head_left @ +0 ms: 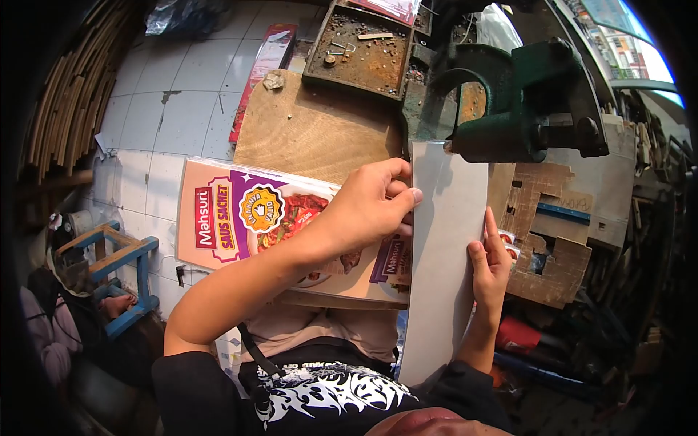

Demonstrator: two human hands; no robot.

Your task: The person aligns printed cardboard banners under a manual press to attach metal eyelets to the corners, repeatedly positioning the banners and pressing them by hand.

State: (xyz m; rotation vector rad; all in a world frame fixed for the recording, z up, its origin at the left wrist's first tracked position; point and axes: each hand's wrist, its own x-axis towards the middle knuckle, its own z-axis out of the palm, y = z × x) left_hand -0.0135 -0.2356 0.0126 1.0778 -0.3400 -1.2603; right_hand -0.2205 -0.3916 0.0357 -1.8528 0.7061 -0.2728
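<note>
A long grey-white board [447, 254] runs from my chest up to a green cast-metal press [502, 102], its far end at the press's lower jaw. At the board's left edge, my left hand [385, 200] pinches it, with the thumb at the edge and the other fingers curled. My right hand [491, 265] holds the right edge, its thumb on the board's face and its index finger stretched along the side. Left of the board, partly under my left forearm, lies a stack of printed Mahsuri sauce sheets [211, 218].
A wooden board [320, 131] lies beyond the printed sheets. Behind it stands a rusty tray [363, 51] with small metal bits. Torn cardboard [552, 240] lies right of the press. A blue-framed stool [134, 265] and a person's foot [118, 305] are at left.
</note>
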